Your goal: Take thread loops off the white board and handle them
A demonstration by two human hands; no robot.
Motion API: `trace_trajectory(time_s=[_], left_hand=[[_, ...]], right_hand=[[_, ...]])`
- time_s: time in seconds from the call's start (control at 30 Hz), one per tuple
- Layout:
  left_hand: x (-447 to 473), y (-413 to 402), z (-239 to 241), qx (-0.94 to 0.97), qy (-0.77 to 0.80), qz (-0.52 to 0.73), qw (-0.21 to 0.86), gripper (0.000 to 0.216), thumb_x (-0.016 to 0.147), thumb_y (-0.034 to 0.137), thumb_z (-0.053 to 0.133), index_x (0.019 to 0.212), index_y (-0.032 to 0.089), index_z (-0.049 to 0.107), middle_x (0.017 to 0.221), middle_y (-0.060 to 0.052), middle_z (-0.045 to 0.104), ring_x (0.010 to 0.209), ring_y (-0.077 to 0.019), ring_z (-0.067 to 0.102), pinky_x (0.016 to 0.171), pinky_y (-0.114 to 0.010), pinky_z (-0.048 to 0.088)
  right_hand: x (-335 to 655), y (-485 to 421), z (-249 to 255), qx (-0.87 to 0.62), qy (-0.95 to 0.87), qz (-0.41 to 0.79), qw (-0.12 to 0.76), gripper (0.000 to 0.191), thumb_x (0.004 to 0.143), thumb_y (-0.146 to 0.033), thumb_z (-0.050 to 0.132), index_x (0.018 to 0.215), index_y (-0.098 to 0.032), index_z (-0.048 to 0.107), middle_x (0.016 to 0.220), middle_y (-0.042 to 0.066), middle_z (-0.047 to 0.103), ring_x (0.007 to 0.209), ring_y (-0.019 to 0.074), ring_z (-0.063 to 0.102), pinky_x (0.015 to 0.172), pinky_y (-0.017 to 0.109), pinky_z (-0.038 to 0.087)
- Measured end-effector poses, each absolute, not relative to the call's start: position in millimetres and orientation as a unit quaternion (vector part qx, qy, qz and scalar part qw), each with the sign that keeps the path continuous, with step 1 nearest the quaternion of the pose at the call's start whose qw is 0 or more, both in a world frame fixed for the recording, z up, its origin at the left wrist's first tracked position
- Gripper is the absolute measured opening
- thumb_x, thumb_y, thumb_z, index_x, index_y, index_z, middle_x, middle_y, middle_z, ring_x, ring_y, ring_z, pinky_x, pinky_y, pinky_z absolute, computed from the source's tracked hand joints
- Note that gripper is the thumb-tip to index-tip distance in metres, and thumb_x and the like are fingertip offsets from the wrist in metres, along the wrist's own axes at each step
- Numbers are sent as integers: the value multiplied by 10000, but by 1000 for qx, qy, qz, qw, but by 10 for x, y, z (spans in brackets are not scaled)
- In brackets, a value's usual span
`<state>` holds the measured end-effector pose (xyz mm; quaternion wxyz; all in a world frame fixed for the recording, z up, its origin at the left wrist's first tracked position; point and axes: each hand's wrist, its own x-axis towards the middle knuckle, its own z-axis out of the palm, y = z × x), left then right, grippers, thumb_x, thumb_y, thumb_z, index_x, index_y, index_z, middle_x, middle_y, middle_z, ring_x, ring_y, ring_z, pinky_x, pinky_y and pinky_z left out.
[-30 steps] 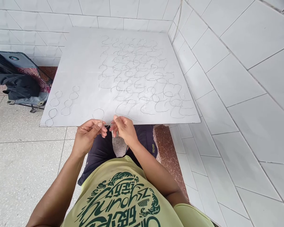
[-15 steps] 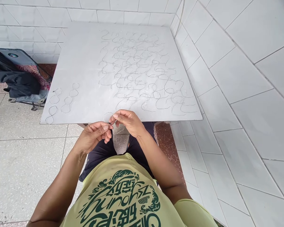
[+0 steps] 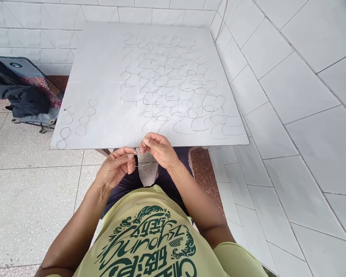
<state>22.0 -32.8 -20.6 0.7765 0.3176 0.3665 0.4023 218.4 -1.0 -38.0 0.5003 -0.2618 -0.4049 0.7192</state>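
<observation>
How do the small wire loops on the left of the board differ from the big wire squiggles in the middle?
The small wire loops sit near the board's left edge, while the big wire squiggles fill its middle. The loops form two short, tidy chains; the squiggles spread into a wide, crowded patch. The loops are rounder, the squiggles wavier. Both are thin silvery lines lying on the same white board.
</observation>
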Motion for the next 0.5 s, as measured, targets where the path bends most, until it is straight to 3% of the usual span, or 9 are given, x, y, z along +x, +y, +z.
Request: trace_trajectory(time_s=[0.5], left_hand=[[276,-375,-154,390,379,335,769,237,845,323,857,941,132,754,627,-15,635,534,-107,551,526,-218,423]], right_hand=[[2331,87,-233,-328,-478,705,409,378,901,-516,779,779,-186,642,622,-30,584,601,115,488,617,263,407]])
